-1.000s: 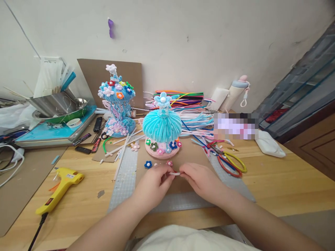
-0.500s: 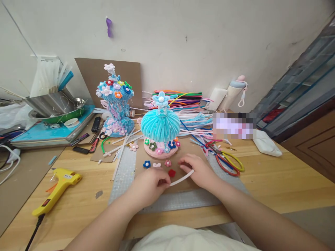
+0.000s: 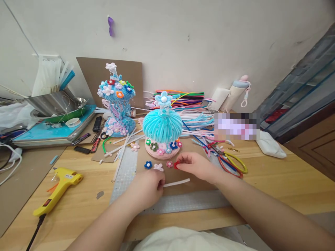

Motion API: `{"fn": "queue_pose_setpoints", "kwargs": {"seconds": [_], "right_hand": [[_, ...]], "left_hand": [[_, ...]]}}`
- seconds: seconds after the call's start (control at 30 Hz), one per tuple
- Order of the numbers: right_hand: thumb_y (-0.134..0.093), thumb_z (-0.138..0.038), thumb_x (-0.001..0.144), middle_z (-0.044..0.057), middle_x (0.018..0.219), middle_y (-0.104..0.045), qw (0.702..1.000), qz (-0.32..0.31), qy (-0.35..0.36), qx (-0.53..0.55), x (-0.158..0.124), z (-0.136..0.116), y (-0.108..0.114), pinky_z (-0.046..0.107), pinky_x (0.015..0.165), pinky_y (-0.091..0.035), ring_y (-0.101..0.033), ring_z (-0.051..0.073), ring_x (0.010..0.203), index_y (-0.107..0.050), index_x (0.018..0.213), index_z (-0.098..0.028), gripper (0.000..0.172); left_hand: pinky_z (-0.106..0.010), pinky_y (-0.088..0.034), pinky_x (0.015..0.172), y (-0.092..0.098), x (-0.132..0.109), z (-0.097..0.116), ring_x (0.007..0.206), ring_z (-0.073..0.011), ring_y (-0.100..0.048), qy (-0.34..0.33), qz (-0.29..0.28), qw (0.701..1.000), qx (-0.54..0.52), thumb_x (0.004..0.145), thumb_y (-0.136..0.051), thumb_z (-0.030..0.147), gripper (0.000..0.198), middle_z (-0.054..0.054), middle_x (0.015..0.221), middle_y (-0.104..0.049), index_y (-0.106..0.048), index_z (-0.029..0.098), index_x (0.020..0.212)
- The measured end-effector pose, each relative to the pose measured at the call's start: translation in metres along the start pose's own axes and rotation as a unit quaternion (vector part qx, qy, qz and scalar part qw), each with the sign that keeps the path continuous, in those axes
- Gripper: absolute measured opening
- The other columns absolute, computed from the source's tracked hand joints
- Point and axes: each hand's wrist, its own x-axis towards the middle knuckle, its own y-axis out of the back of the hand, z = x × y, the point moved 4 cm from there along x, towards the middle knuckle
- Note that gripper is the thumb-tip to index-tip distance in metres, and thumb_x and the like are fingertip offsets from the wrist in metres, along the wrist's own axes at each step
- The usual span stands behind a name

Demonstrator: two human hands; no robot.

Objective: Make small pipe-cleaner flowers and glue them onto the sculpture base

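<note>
My left hand [image 3: 149, 186] is closed on one end of a short white pipe cleaner [image 3: 178, 182], whose free end points right. Farther right, my right hand [image 3: 195, 165] pinches a small red pipe-cleaner flower [image 3: 176, 165] between thumb and fingers at the cardboard. In a row beside it lie a pink flower [image 3: 169, 164], a pale pink flower [image 3: 158, 167] and a blue flower [image 3: 148, 165]. Just behind them stands a turquoise pipe-cleaner dome [image 3: 162, 127] topped by a light-blue flower [image 3: 163, 99]. Its round pink base [image 3: 157, 153] carries several small flowers.
A yellow glue gun [image 3: 59, 188] lies at left. Behind stands a finished-looking blue flowered piece [image 3: 117, 101]. Pliers [image 3: 232, 162], pipe-cleaner bundles [image 3: 196, 118] and a bottle [image 3: 237, 94] are at right and back. A cardboard sheet [image 3: 199, 151] covers part of the grey cutting mat [image 3: 188, 204].
My right hand has let go of the white pipe cleaner and moved to the red flower, now pinching it. My left hand still holds the pipe cleaner and has shifted slightly left.
</note>
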Motion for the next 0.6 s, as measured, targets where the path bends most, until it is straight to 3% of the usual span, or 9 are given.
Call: {"fn": "queue_pose_setpoints", "kwargs": {"seconds": [0.1,0.23,0.33,0.43,0.6], "right_hand": [[-0.059,-0.028,0.071,-0.002,0.064,-0.056,0.990,-0.046,-0.040,0.128,-0.001,-0.004,-0.006,0.020,0.050,-0.034,-0.047,0.007,0.053,-0.057,0.076,-0.014,0.015],[-0.061,-0.031,0.070,-0.006,0.052,-0.047,0.971,-0.013,-0.074,0.229,-0.002,0.004,-0.022,0.017,0.037,-0.022,-0.038,0.005,0.041,-0.051,0.075,-0.016,0.019],[-0.061,-0.032,0.071,-0.006,0.054,-0.048,0.962,0.002,-0.067,0.267,-0.003,0.009,-0.032,0.016,0.034,-0.022,-0.037,0.004,0.040,-0.049,0.076,-0.016,0.020],[-0.058,-0.034,0.073,-0.007,0.051,-0.046,0.967,-0.007,-0.054,0.248,-0.004,0.009,-0.038,0.015,0.033,-0.025,-0.037,0.005,0.038,-0.048,0.079,-0.018,0.020],[-0.049,-0.029,0.078,-0.007,0.048,-0.046,0.997,0.019,0.007,0.068,-0.007,0.005,-0.035,0.016,0.036,-0.030,-0.039,0.006,0.037,-0.052,0.078,-0.019,0.010]], "left_hand": [[-0.022,-0.026,0.049,0.003,0.001,0.002,0.055,-0.0126,-0.048,0.018,0.013,0.999,-0.024,0.069,-0.048,0.014,0.011,0.000,0.066,-0.059,-0.056,0.021,0.066],[-0.022,-0.032,0.052,0.006,0.005,0.008,0.059,-0.0120,-0.049,0.035,0.031,0.980,-0.192,0.079,-0.046,0.027,0.015,0.000,0.071,-0.061,-0.059,0.020,0.081],[-0.022,-0.035,0.054,0.005,0.009,0.008,0.060,-0.0116,-0.049,0.054,0.060,0.956,-0.281,0.081,-0.043,0.032,0.021,0.000,0.073,-0.061,-0.058,0.019,0.088],[-0.021,-0.034,0.053,0.001,0.012,0.003,0.058,-0.0112,-0.049,0.072,0.089,0.951,-0.288,0.080,-0.043,0.028,0.019,0.000,0.069,-0.059,-0.058,0.017,0.081],[-0.021,-0.032,0.053,0.000,0.011,0.006,0.058,-0.0113,-0.047,0.033,0.092,0.973,-0.209,0.076,-0.044,0.021,0.014,0.000,0.065,-0.057,-0.056,0.017,0.069]]}}
